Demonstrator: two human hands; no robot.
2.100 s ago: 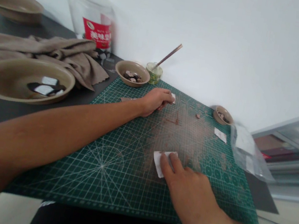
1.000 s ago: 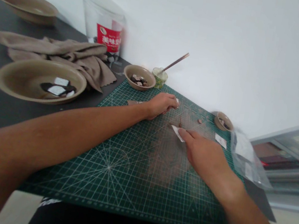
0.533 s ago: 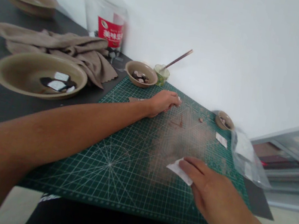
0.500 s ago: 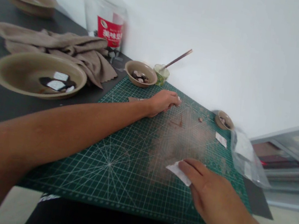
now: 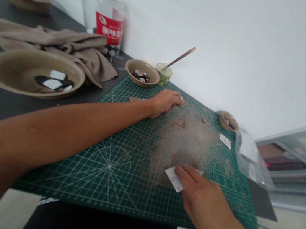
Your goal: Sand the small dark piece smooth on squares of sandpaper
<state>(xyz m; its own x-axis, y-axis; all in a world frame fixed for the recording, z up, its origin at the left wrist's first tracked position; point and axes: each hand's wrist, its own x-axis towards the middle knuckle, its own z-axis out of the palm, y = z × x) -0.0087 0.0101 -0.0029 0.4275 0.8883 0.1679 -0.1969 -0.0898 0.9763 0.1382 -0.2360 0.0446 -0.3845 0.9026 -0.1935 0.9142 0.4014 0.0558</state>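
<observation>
My right hand (image 5: 198, 187) is closed on a white wipe (image 5: 175, 179), pressed to the green cutting mat (image 5: 129, 192). Brownish smears cover the mat's middle, just beyond this hand. Farther back, my left hand (image 5: 166, 103) rests on the mat with its fingers curled; a small white bit (image 5: 182, 102) shows at the fingertips, too little to identify. Near the left wrist lies a brown scrap (image 5: 136, 99). A small round piece (image 5: 204, 120) sits right of the left hand, and a white packet (image 5: 225, 141) lies at the mat's right.
Left of the mat are a large bowl (image 5: 7, 80) with dark and white pieces, a brown cloth (image 5: 76, 46) and a clear jar (image 5: 100, 9). Behind stand a small bowl (image 5: 130, 73) and a cup (image 5: 163, 78) with a stick. Another bowl (image 5: 225, 125) and a plastic bag (image 5: 253, 161) are rightward.
My right hand has moved a little left with the wipe across the smeared area. My left hand has hardly moved. The whole view has shifted slightly.
</observation>
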